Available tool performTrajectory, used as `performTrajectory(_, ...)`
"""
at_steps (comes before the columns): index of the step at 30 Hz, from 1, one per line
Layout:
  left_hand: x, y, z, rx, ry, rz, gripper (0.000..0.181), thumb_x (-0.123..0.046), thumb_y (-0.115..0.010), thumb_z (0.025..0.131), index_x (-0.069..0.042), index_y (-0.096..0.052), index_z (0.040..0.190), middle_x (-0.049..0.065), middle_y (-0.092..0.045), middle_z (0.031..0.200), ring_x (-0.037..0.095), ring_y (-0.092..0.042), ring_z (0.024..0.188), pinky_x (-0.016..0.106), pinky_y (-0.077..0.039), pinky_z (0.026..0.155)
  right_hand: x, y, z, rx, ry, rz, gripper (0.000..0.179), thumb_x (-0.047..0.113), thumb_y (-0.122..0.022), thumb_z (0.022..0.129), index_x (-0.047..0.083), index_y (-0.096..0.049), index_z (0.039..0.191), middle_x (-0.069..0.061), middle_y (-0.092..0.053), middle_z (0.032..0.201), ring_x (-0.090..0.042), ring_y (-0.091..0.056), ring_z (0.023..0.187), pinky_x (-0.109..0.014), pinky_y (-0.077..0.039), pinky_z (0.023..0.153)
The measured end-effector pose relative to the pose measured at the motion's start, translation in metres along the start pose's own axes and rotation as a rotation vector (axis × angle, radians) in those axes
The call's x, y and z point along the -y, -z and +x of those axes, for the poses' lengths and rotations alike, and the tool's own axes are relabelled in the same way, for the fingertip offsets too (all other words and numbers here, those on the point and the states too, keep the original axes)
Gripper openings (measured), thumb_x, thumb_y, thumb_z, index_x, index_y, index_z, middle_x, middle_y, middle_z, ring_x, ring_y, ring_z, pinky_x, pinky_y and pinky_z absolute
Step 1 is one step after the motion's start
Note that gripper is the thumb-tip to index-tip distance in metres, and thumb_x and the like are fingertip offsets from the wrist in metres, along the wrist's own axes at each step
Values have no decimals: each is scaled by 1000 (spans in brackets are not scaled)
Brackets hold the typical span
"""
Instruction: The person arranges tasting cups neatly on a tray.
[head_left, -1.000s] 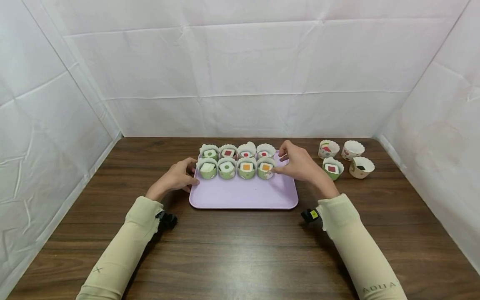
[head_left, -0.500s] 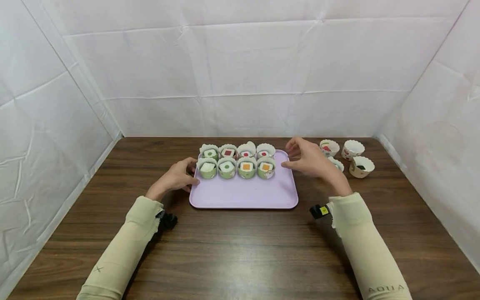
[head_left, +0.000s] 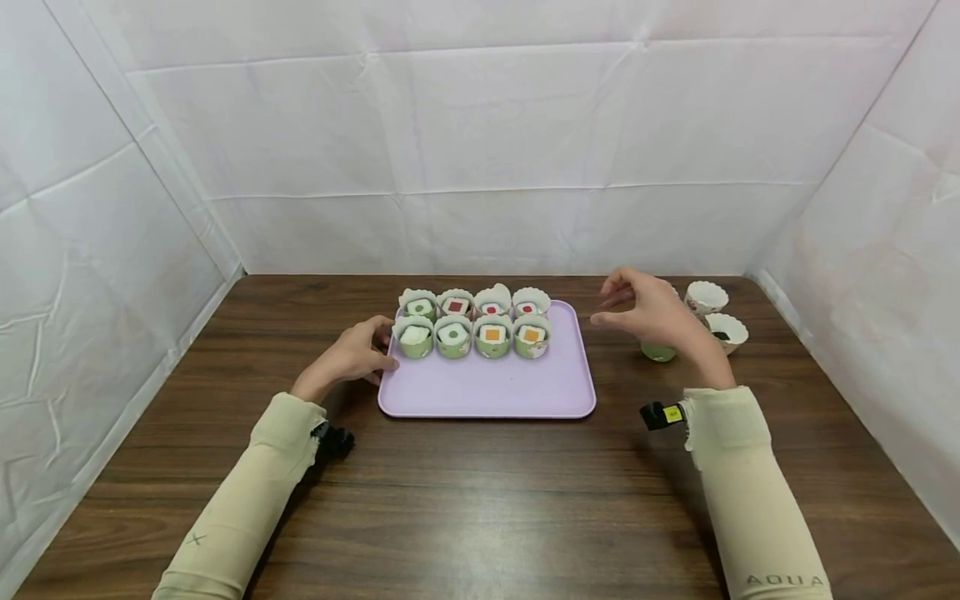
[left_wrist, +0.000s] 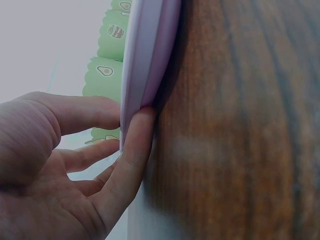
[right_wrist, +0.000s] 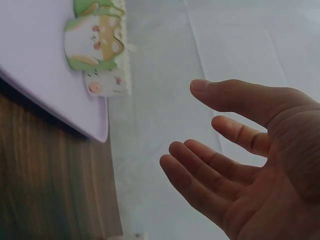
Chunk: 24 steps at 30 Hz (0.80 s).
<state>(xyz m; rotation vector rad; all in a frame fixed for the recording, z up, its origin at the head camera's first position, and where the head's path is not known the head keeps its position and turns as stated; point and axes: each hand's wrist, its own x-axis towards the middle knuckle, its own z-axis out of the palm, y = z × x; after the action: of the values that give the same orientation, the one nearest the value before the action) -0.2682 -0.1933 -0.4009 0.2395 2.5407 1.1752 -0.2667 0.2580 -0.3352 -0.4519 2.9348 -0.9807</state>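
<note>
My left hand grips the left edge of a lilac tray. Up close in the left wrist view, one fingertip lies against the outer side of the tray's rim and another digit meets its upper edge. Two rows of paper cupcake cups stand at the tray's back, each with a small white block inside; the front right cup shows an orange square. Off the tray's right side, in the air, my right hand has its thumb and fingers apart and holds nothing. It partly hides a green cup.
Right of the tray, a white patterned cup and a cup with a dark spot inside stand on the brown wooden table. White sheeting closes off the back and both sides.
My right hand has drawn away from the front right cup on the tray and moved right, toward the cups on the table. The left hand stays at the tray's edge.
</note>
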Motion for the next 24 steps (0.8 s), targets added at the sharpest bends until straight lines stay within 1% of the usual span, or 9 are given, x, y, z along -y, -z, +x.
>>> performTrajectory(4, 0, 0, 0, 1, 2, 0, 74, 2, -71, 90, 5, -34, 154, 30, -49, 135, 29, -64, 97, 37, -67, 67, -8, 12, -5, -23, -38, 32, 44, 31, -80, 92, 6, -57, 122, -19, -67, 127, -36, -64, 121, -37, -58, 70)
performTrajectory(7, 0, 0, 1, 2, 3, 1, 74, 2, -71, 91, 5, -34, 155, 30, -49, 135, 29, -64, 97, 37, -67, 67, -14, 22, -11, -25, -55, 75, 41, 24, -77, 94, 5, -56, 124, -20, -64, 130, -37, -63, 123, -28, -56, 66)
performTrajectory(11, 0, 0, 0, 3, 2, -1, 74, 2, -70, 91, 5, -34, 154, 31, -49, 135, 30, -65, 98, 37, -67, 68, -26, 36, -19, -45, -75, 52, 38, 20, -73, 97, 4, -56, 127, -19, -61, 133, -38, -61, 126, -25, -53, 84)
performTrajectory(13, -1, 0, 0, 4, 2, -2, 73, 2, -70, 91, 5, -34, 154, 31, -49, 135, 30, -65, 98, 37, -67, 68, -34, 43, -23, -61, -98, 34, 39, 21, -72, 97, 4, -56, 128, -19, -61, 134, -38, -60, 126, -26, -51, 84)
performTrajectory(16, -1, 0, 0, 6, 4, -1, 73, 2, -70, 91, 5, -33, 155, 30, -49, 135, 30, -64, 98, 37, -67, 68, -47, 51, -29, -95, -127, 15, 41, 22, -73, 96, 4, -57, 129, -23, -62, 135, -39, -59, 126, -21, -49, 81)
performTrajectory(18, 0, 0, 0, 7, 5, 2, 74, 1, -70, 92, 5, -33, 155, 30, -49, 135, 30, -64, 98, 37, -67, 68, -57, 56, -33, -119, -145, 3, 44, 23, -74, 96, 3, -58, 131, -25, -62, 135, -40, -59, 126, -21, -48, 82)
performTrajectory(20, -1, 0, 0, 6, 4, 6, 74, 1, -70, 92, 5, -33, 155, 30, -49, 135, 30, -64, 98, 37, -67, 68, -67, 60, -36, -136, -167, -14, 48, 26, -74, 96, 1, -57, 133, -28, -61, 136, -42, -59, 125, -27, -50, 87)
performTrajectory(22, -1, 0, 0, 4, 2, 10, 74, 1, -70, 92, 5, -33, 155, 30, -49, 135, 30, -64, 97, 37, -67, 68, -78, 63, -38, -147, -188, -30, 51, 29, -73, 96, -1, -56, 135, -30, -59, 138, -44, -57, 125, -38, -51, 93)
performTrajectory(24, -1, 0, -1, 3, 0, 11, 74, 1, -70, 92, 5, -33, 155, 30, -49, 135, 30, -64, 98, 37, -67, 68, -89, 64, -40, -155, -209, -40, 54, 29, -74, 96, -2, -55, 136, -31, -57, 139, -43, -57, 124, -41, -51, 93)
